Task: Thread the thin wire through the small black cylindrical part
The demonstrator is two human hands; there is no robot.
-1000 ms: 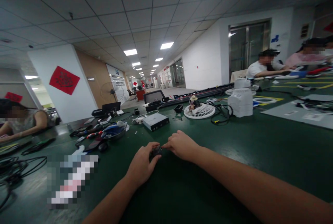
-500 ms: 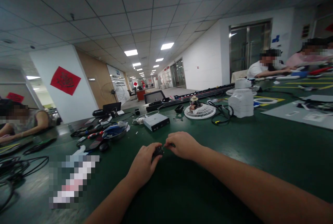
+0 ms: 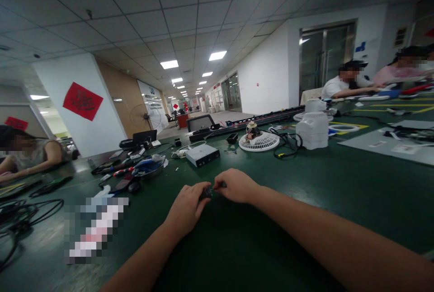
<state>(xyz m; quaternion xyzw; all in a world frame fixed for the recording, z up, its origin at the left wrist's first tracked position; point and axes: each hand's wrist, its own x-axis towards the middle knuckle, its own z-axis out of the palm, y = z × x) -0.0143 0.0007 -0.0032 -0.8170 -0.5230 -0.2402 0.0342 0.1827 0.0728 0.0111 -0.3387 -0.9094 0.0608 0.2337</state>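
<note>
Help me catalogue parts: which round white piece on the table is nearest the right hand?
The slotted white grille bearing a mechanism, beyond the right hand, left of the white housing; the white ring and partly hidden white disc lie farther away.

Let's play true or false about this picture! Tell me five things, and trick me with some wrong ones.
1. The left hand holds a small dark part. True.
2. The table is bright orange. False: the table is dark green.
3. The right hand is close to that part. True.
4. The silver box is nearer the camera than both hands. False: the silver box is farther away.
5. A white fan grille lies beyond the hands. True.
</note>
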